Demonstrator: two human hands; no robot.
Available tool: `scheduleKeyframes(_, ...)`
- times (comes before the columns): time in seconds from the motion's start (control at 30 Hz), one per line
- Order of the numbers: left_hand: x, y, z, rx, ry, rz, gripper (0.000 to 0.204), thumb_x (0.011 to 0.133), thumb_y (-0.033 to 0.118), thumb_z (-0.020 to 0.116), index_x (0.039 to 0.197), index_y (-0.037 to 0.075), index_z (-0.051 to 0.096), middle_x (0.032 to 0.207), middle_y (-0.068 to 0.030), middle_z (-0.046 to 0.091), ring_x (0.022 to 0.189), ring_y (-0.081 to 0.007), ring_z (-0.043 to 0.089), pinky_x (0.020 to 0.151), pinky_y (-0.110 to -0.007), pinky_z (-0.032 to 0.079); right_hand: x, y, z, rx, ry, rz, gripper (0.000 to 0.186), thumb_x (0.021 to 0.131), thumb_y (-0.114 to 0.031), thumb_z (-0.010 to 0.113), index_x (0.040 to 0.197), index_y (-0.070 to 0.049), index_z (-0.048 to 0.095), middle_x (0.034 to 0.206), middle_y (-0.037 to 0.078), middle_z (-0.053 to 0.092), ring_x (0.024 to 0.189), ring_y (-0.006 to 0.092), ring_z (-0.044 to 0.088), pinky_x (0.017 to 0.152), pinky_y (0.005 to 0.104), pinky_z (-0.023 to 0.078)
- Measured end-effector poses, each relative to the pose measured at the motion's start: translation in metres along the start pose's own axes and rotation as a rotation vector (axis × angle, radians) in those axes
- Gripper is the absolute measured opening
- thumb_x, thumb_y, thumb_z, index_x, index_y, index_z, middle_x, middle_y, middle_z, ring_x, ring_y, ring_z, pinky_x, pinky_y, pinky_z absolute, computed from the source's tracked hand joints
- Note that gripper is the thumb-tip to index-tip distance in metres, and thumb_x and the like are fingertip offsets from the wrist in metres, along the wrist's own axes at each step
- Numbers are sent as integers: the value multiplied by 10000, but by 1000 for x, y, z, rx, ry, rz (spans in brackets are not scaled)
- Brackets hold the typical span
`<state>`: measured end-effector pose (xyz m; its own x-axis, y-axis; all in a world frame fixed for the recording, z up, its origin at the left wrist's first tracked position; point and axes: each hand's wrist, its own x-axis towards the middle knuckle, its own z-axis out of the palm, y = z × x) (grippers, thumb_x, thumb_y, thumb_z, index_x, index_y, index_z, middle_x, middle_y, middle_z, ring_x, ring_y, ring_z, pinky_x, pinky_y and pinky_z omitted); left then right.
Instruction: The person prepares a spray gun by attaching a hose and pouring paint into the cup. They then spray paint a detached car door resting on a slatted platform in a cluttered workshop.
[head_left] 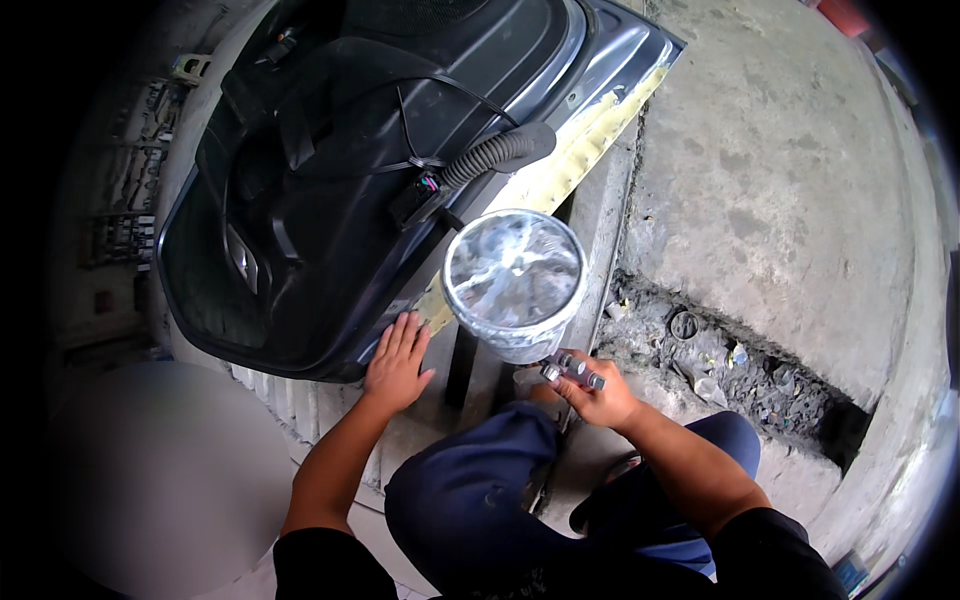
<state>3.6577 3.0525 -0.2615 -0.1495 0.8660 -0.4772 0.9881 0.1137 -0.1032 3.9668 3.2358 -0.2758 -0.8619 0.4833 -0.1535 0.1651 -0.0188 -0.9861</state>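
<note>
A dark car body panel (330, 220), probably a tailgate or door, lies with its trim side up, a ribbed wiring conduit (480, 158) and connector (424, 200) on it. A pale yellow strip (560, 160) runs along its right edge. My left hand (398, 365) rests on the panel's lower right edge, fingers stretched out. My right hand (595, 398) grips a metal spray gun (572, 370) with a large, white-smeared translucent cup (512, 270) on top, held beside the panel's edge. The gun's nozzle is hidden under the cup.
Concrete floor (760, 150) borders a rubble-filled trough (700, 340) on the right. My bent legs (460, 500) show below. Metal parts (140, 170) sit at the far left. A red object (840, 15) is at the top right. A blurred round area covers the lower left.
</note>
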Motion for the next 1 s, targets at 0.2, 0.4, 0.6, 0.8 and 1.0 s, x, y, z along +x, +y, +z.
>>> scheduleKeyframes(0.2,30,15,3,-76,3,4,772,842,416,621,1422,-4,331,1534,-200,200,1443,-338,132,1171,-434,127,-4,2,3,-13,20,-13,377,890,-143,634,1247,-52,558,899,161,682,772,248,690,711,315,531)
scheduleKeyframes(0.4,121,42,-1,-1019,187,31,635,860,362,569,1389,45,419,1527,-127,265,1435,-301,162,1182,-414,128,-1,-5,3,-1,13,68,338,886,-139,640,1199,-26,582,898,148,678,781,239,684,715,313,526)
scheduleKeyframes(0.6,9,6,12,17,46,-7,808,802,401,658,1434,26,322,1529,-178,231,1437,-329,163,1166,-445,138,-8,-6,-14,-12,76,25,345,886,-151,640,1200,-22,578,897,161,688,782,259,700,688,327,530)
scheduleKeyframes(0.8,53,22,0,-48,134,52,834,813,386,656,1434,-25,281,1532,-197,205,1438,-342,145,1168,-455,113,-4,-1,-20,25,194,32,246,871,-164,667,1065,-26,605,733,109,626,644,227,626,614,327,492)
scheduleKeyframes(1.0,208,91,-50,-1,382,104,786,849,389,607,1434,-19,277,1530,-186,220,1437,-325,156,1168,-442,130,4,-1,-49,-44,353,62,288,872,-162,658,1128,-42,605,655,78,586,568,158,566,567,303,468)
